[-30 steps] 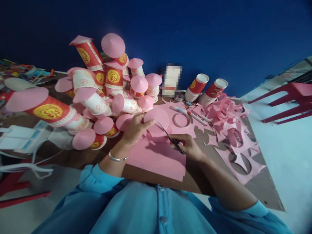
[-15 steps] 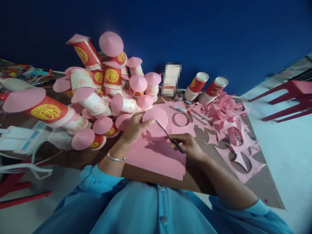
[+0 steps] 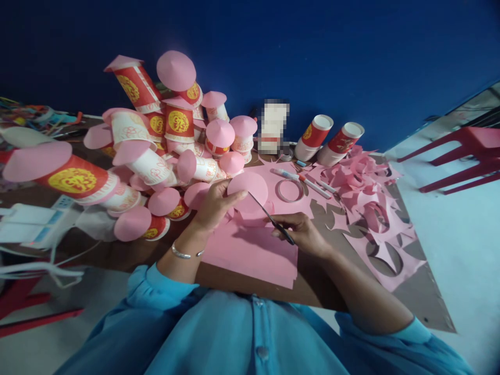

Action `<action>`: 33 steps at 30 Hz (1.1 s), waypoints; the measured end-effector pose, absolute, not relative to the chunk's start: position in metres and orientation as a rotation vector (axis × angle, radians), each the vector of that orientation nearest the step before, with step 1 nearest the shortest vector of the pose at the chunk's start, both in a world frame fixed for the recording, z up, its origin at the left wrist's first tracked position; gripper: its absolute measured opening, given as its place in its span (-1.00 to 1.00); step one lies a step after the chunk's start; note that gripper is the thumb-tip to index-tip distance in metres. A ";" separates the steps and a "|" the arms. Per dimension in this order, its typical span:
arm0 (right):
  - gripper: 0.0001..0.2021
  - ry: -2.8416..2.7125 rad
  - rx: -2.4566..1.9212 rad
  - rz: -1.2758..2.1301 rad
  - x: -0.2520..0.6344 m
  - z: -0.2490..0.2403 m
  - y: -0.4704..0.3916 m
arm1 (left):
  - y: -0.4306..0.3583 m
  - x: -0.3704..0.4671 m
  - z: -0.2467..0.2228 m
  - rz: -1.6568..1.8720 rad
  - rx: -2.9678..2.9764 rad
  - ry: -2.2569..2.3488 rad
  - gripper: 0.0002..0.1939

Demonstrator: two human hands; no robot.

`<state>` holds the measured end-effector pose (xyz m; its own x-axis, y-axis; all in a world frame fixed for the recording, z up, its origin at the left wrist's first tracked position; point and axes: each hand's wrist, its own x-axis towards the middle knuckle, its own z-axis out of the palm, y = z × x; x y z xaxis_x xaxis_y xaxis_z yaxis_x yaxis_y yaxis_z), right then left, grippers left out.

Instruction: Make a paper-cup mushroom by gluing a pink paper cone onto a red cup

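Observation:
Between the thumb and fingers of my left hand (image 3: 216, 206) is a round pink paper disc (image 3: 252, 185), held up above the table. My right hand (image 3: 303, 234) grips a pair of scissors (image 3: 270, 216) by the dark handles. The blades point up and left, and their tip lies at the disc's middle, close to my left thumb. Just under the disc a strip of pink paper (image 3: 255, 218) shows, though I cannot tell whether it is joined to the disc. Beneath both hands lies a stack of pink paper sheets (image 3: 253, 255).
Paper-cup towers with pink cone tops (image 3: 180, 122) crowd the left. Cut pink scraps (image 3: 361, 179) heap at the right. Behind the sheets lie a tape roll (image 3: 289, 190) and markers (image 3: 314, 186). Two cup stacks (image 3: 313, 138) stand by the blue wall; a red stool (image 3: 474, 151) is beyond.
The view has shifted very slightly. Both hands, the disc and the scissors stay nearly where they were.

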<state>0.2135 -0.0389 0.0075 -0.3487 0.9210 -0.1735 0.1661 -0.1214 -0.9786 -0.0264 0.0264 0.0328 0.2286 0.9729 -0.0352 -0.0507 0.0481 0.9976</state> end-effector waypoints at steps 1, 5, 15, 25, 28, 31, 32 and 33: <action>-0.51 -1.517 -1.236 1.526 0.213 0.008 -0.039 | 0.026 -0.026 0.033 1.033 1.235 1.017 -0.71; -0.52 -1.505 -1.236 1.524 0.213 0.007 -0.038 | 0.026 -0.026 0.032 1.020 1.192 0.995 -0.70; -0.50 -1.470 -1.239 1.542 0.212 0.002 -0.038 | 0.027 -0.027 0.030 1.011 1.005 0.929 -0.74; -0.63 -1.778 -1.363 1.220 0.210 -0.009 -0.039 | 0.027 -0.024 0.033 1.079 0.997 0.938 -0.69; -0.68 -2.003 -1.514 0.783 0.209 -0.019 -0.039 | 0.024 -0.022 0.036 1.122 1.054 0.962 -0.70; -0.74 -2.175 -1.537 0.495 0.209 -0.020 -0.037 | 0.023 -0.020 0.036 1.128 1.102 0.992 -0.69; -0.75 -2.224 -1.549 0.423 0.209 -0.018 -0.036 | 0.023 -0.019 0.035 1.126 1.104 0.996 -0.68; -0.76 -2.269 -1.575 0.357 0.210 -0.014 -0.035 | 0.023 -0.018 0.034 1.120 1.100 0.997 -0.66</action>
